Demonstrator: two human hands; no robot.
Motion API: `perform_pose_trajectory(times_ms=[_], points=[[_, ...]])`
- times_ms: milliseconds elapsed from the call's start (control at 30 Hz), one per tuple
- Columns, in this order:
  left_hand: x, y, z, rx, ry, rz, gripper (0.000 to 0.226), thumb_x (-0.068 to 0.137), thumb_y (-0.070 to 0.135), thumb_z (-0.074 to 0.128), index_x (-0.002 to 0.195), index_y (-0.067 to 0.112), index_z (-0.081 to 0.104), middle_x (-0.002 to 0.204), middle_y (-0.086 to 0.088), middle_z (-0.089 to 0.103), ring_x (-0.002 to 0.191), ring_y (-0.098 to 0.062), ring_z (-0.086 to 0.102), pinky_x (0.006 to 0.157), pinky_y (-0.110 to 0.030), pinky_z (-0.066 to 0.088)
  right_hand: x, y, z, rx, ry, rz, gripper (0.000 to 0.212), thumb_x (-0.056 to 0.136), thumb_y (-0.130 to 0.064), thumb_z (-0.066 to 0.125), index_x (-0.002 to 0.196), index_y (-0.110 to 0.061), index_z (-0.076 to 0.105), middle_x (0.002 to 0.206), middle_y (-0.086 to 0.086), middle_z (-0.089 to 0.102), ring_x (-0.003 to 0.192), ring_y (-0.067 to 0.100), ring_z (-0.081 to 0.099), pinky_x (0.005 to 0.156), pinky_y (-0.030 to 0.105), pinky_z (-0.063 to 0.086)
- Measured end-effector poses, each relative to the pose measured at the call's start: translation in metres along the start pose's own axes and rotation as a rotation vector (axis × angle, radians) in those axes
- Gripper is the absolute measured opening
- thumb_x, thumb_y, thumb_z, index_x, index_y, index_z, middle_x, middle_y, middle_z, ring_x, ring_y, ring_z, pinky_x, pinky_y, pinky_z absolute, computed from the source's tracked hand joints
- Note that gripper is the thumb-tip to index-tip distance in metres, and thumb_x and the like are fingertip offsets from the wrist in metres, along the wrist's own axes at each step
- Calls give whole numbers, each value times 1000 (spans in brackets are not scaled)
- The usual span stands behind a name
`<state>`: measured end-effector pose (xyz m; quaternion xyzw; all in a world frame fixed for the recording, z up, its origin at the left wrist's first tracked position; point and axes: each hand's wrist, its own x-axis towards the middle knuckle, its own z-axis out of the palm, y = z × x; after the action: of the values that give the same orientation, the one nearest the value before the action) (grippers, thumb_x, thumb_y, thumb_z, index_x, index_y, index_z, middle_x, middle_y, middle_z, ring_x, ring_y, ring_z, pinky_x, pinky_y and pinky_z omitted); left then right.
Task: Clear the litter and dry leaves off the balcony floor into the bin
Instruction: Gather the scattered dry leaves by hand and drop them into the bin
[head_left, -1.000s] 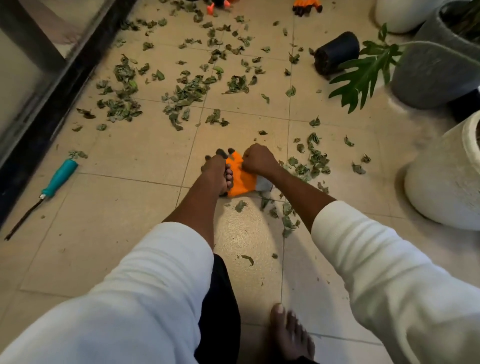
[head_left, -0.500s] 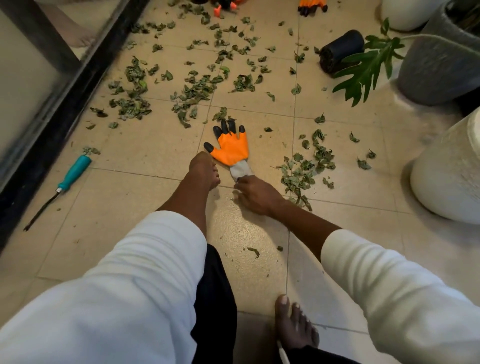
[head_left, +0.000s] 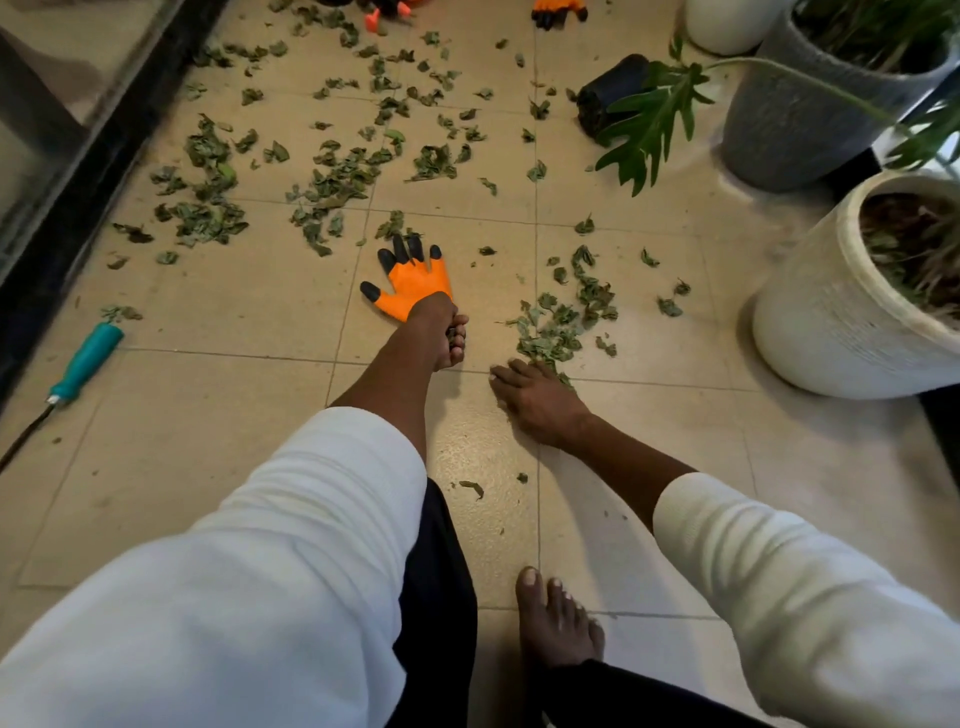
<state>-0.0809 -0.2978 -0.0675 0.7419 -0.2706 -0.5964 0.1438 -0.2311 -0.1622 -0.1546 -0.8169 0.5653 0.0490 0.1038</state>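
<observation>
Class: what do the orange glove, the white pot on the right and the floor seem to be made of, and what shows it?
Orange glove: probably fabric with a matte rubbery coating and hard black claw tips; it lies limp in the left hand.
White pot: likely ceramic or concrete, with a ribbed, chalky finish.
Floor: beige tiles, faintly glossy, with grout lines.

Home balcony: tiled floor (head_left: 218, 395), potted plants (head_left: 826, 98), scattered dry leaves (head_left: 332, 176), glass railing (head_left: 78, 171).

orange glove (head_left: 415, 288) with black fingertips, green leaves (head_left: 558, 325) on beige tiles (head_left: 218, 322), teal-handled tool (head_left: 87, 361), white sleeves (head_left: 311, 519)
</observation>
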Motion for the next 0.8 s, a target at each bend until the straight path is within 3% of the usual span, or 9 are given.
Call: perform_pose_trajectory(times_ms=[67, 133, 233, 300, 400, 533, 667, 733, 800], points=[[-20, -6, 2, 2, -174, -25, 40, 104, 27, 31, 69, 14, 44, 62, -1, 37, 52, -15, 27, 47, -26, 22, -13, 2, 1, 50, -57, 43, 54, 104, -32, 37, 154, -11, 28, 163, 8, 21, 150, 31, 17, 120, 49, 15], [-20, -13, 11, 31, -274, -20, 38, 103, 21, 30, 68, 13, 42, 62, -1, 35, 50, -15, 24, 47, -25, 21, -25, -1, 0, 107, -86, 22, 56, 103, -26, 41, 154, -7, 27, 162, 13, 19, 149, 33, 15, 120, 48, 20], [-25, -12, 28, 33, -269, -31, 38, 102, 20, 30, 67, 14, 41, 61, -1, 33, 50, -15, 23, 47, -25, 21, -41, -1, -2, 122, -58, 7, 52, 91, -12, 61, 140, -1, 48, 152, 20, 37, 141, 37, 33, 110, 47, 39], [-34, -15, 38, 84, -314, -40, 41, 103, 21, 30, 63, 15, 39, 58, 0, 32, 48, -15, 22, 45, -22, 22, -49, 0, -1, 112, 20, 36, 28, 86, -7, 66, 114, -3, 65, 128, 19, 57, 118, 36, 53, 91, 44, 53], [-37, -18, 55, 110, -395, -87, 46, 104, 24, 30, 59, 15, 37, 52, -1, 33, 42, -16, 24, 40, -20, 25, -56, 0, -4, 115, 64, 76, 9, 85, -4, 66, 92, -5, 71, 100, 13, 64, 93, 30, 58, 69, 40, 53], [-40, -21, 66, 85, -406, -122, 44, 104, 25, 35, 68, 8, 52, 62, -5, 42, 52, -16, 35, 50, -25, 37, -51, 7, -6, 130, 90, 100, 9, 82, -4, 68, 88, -5, 74, 95, 14, 68, 90, 30, 60, 70, 42, 54], [-32, -26, 67, 33, -407, -153, 42, 105, 28, 36, 79, 3, 58, 66, -7, 45, 57, -16, 39, 56, -26, 41, -36, 22, -30, 776, 413, 649, 17, 85, 0, 65, 96, -5, 77, 96, 11, 76, 82, 11, 66, 80, 25, 54], [-27, -26, 68, -2, -403, -155, 38, 104, 32, 38, 87, 3, 57, 70, -9, 48, 59, -17, 42, 56, -27, 42, -25, 20, -54, 1065, 530, 704, 19, 83, 1, 70, 100, -3, 76, 94, 9, 76, 81, 9, 68, 80, 22, 55], [-24, -26, 72, -64, -428, -161, 32, 102, 31, 41, 90, 6, 56, 68, -8, 51, 57, -17, 48, 54, -27, 45, -15, 11, -74, 1112, 562, 627, 17, 82, 1, 71, 97, -4, 77, 85, 1, 74, 76, 4, 68, 75, 21, 55]])
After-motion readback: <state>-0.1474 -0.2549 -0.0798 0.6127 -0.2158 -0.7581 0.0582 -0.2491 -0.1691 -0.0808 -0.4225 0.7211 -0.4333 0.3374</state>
